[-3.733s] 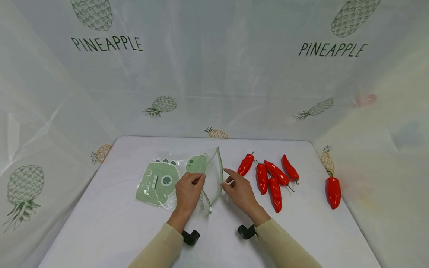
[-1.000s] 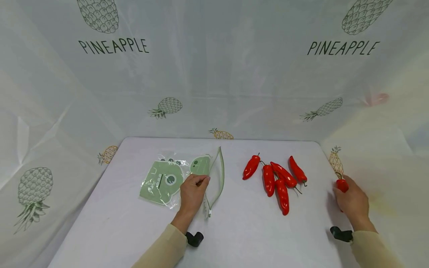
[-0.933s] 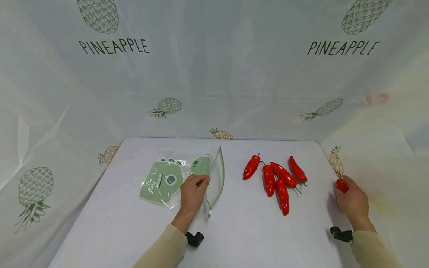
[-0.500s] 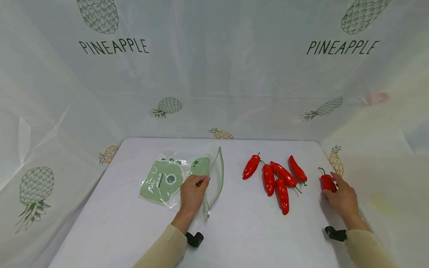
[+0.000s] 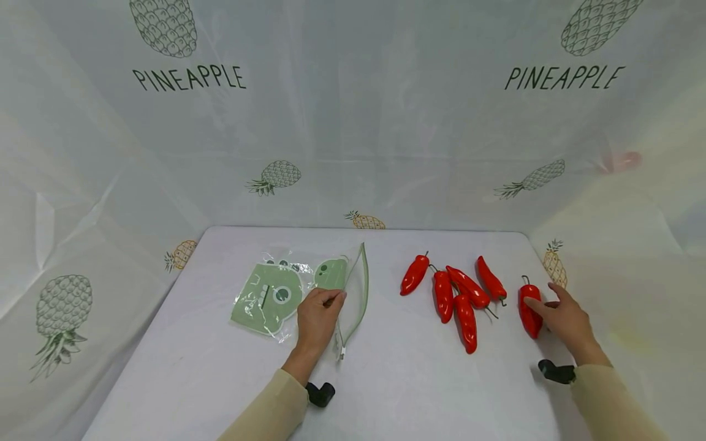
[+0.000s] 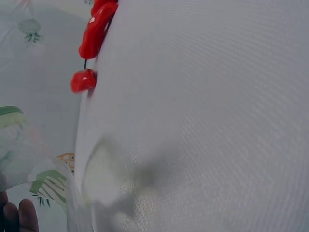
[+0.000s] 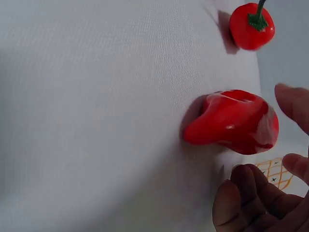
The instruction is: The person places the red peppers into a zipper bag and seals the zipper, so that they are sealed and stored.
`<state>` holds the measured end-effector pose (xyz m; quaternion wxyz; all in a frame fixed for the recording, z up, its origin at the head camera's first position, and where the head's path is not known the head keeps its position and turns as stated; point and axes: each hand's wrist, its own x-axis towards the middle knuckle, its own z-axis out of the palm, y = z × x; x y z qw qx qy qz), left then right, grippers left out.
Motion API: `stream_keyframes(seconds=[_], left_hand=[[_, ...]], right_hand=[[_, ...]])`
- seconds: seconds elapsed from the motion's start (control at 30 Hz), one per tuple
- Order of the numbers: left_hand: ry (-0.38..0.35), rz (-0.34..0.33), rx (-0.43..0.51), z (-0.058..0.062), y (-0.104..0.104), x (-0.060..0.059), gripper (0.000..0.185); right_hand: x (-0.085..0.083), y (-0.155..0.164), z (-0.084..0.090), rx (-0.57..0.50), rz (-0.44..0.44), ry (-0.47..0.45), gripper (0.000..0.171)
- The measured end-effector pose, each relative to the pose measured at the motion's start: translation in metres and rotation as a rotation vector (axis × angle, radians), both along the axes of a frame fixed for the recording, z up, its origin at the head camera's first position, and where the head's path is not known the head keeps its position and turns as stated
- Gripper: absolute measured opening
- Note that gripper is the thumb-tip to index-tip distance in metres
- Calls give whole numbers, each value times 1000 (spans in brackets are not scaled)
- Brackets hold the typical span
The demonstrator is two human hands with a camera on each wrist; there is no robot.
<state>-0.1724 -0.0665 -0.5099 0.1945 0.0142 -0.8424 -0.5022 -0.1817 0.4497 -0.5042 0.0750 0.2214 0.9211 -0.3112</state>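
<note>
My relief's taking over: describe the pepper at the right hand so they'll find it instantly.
Start from the right side of the white table. Just left of the right hand lies a glossy red pepper, the rightmost of six and the only one beside a hand.

Diffuse light fills the head view, glinting on the red peppers (image 5: pixel 466 321) and clear plastic bag (image 5: pixel 288 327); the wrist views are dimmer, with soft-edged shadows on the white tabletop (image 6: pixel 217 96).
</note>
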Motion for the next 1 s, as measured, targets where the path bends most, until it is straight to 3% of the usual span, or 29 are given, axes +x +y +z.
stream_keyframes(seconds=[0.2, 0.5, 0.8, 1.0], left_hand=[[2, -7, -3, 0, 0, -1, 8], [1, 1, 10, -1, -2, -2, 9], [-6, -2, 10, 0, -2, -3, 10], [3, 2, -6, 3, -2, -4, 11]], right_hand=[[-8, -8, 0, 9, 48, 2, 102], [-5, -26, 9, -202, 96, 183, 94], [-3, -62, 29, -259, 117, 343, 88], [-2, -93, 41, -280, 149, 375, 85]])
